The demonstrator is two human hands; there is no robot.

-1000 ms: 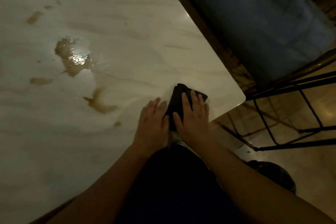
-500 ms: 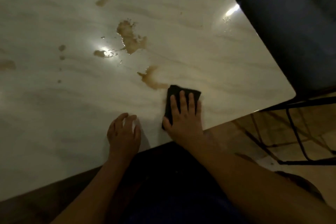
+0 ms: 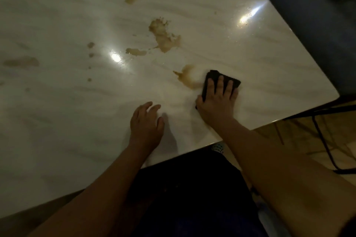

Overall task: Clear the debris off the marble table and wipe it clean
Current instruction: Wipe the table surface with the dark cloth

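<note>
The white marble table (image 3: 260, 48) carries several brown spill stains. The largest stain (image 3: 163, 37) lies near the middle, and a smaller stain (image 3: 185, 78) sits just left of a folded black cloth (image 3: 212, 77). My right hand (image 3: 217, 102) presses flat on the cloth with straight fingers, thumb along its left edge. To its left, my left hand (image 3: 146, 123) rests on the bare marble near the front edge, fingers relaxed and holding nothing.
More small brown spots (image 3: 90, 45) and a faint smear (image 3: 21, 62) lie toward the left. A dark blue seat (image 3: 308, 5) stands beyond the table's right edge, with a black metal chair frame (image 3: 325, 140) over the floor at the right.
My right hand has slid the cloth away from the near corner up to the small stain's edge. My left hand came off the cloth and now rests on the marble.
</note>
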